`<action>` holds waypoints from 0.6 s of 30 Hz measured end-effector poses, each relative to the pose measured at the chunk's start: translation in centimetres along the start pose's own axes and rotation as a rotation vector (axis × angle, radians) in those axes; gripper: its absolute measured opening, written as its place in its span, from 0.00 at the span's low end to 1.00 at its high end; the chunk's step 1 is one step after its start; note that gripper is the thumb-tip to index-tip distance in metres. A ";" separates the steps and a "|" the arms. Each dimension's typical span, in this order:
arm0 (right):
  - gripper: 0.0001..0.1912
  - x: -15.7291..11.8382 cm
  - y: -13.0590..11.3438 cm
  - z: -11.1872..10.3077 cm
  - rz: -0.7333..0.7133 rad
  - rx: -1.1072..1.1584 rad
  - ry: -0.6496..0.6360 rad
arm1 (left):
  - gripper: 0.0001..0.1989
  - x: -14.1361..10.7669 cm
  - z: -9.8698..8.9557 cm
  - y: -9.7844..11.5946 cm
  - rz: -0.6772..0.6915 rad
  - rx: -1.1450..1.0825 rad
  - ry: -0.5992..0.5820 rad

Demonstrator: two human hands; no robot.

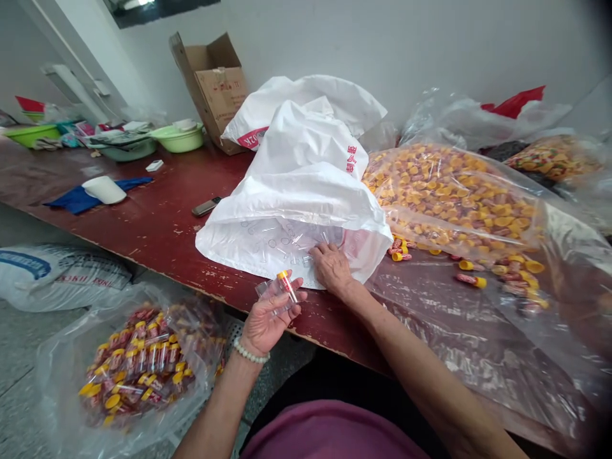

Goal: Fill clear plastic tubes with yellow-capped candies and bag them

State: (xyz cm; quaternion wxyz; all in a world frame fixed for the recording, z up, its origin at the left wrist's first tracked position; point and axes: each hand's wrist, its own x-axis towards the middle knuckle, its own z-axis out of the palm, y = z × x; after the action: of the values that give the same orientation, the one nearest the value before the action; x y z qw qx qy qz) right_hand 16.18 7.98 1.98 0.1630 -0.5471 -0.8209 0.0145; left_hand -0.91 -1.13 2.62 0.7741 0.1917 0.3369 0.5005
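Note:
In my left hand (pixel 268 322) are several clear plastic tubes (pixel 266 291), together with one yellow-capped tube (pixel 285 280) that has a red label inside. The fingers are closed around them, in front of the table edge. My right hand (pixel 333 270) reaches into the mouth of a white woven sack (pixel 306 185). Its fingers bend down among loose clear tubes (pixel 272 239), and the fingertips are partly hidden, so what they pinch cannot be made out. The sack lies on the dark red table (pixel 182 236), its opening facing me.
At right, a clear bag (pixel 449 191) holds many yellow-capped pieces, with some spilled beside it. Low at left, another clear bag (pixel 138 363) holds filled, yellow-capped tubes. A phone (pixel 206 206), a white cup (pixel 104 190), basins (pixel 178 136) and a cardboard box (pixel 217 95) stand further back.

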 end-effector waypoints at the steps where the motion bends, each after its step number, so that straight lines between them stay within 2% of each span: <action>1: 0.16 0.1 -0.1 0.1 0.003 -0.035 -0.005 | 0.23 0.0 -0.2 0.1 0.012 -0.005 0.004; 5: 0.13 -0.8 -0.4 -0.6 0.035 -0.014 0.005 | 0.23 0.5 -0.4 0.0 0.089 0.038 0.008; 7: 0.12 -1.9 -0.7 -1.3 0.043 0.150 0.058 | 0.20 0.9 0.0 -0.5 0.162 0.108 0.021; 9: 0.12 -3.6 -1.2 -2.1 0.059 0.406 0.095 | 0.21 1.4 0.6 -1.3 0.249 0.172 0.042; 13: 0.13 -7.2 -2.8 -3.3 0.149 0.834 0.033 | 0.30 1.8 2.0 -2.8 0.390 0.302 0.013; 18: 0.13 -10.3 -3.2 -4.2 0.148 0.947 0.129 | 0.32 1.2 3.2 -3.9 0.511 0.608 0.000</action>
State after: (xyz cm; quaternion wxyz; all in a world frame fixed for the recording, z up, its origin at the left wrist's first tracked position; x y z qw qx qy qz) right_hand 18.11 -3.21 4.03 0.4433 -0.4695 -0.6710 0.3645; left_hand 4.23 -1.53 1.98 0.5324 0.4897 0.4111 0.5547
